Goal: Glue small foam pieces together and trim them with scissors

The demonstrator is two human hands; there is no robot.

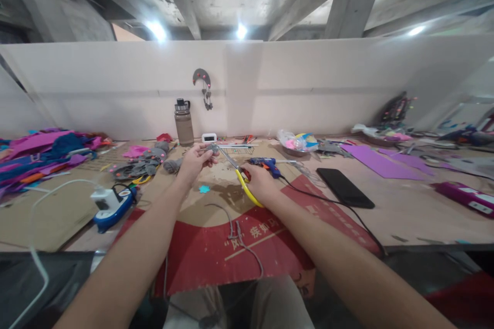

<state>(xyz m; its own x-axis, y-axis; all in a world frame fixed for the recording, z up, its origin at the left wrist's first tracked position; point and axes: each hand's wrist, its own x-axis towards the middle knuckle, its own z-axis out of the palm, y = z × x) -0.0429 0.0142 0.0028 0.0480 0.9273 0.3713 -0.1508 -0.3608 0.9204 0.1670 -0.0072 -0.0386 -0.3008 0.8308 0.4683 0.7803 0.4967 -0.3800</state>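
Note:
My left hand (193, 164) pinches a small grey felt piece (212, 149) between thumb and fingers over the middle of the table. My right hand (261, 181) is closed around yellow-handled scissors (247, 190). Their metal blades point up and left, with the tips close to the felt; I cannot tell whether they touch it. Just beyond my right hand lies a blue glue gun (266, 165). Below my left hand a small turquoise cut-out (204, 189) rests on the cardboard (200, 247), and a grey cord (240, 236) lies nearer me.
Coloured felt (42, 151) and grey felt pieces (142, 164) lie left, near a blue power strip (111, 211). A bottle (184, 124) stands by the wall under a hanging moon ornament (202, 78). Rightward are a phone (345, 187), purple sheets (380, 161) and a cable.

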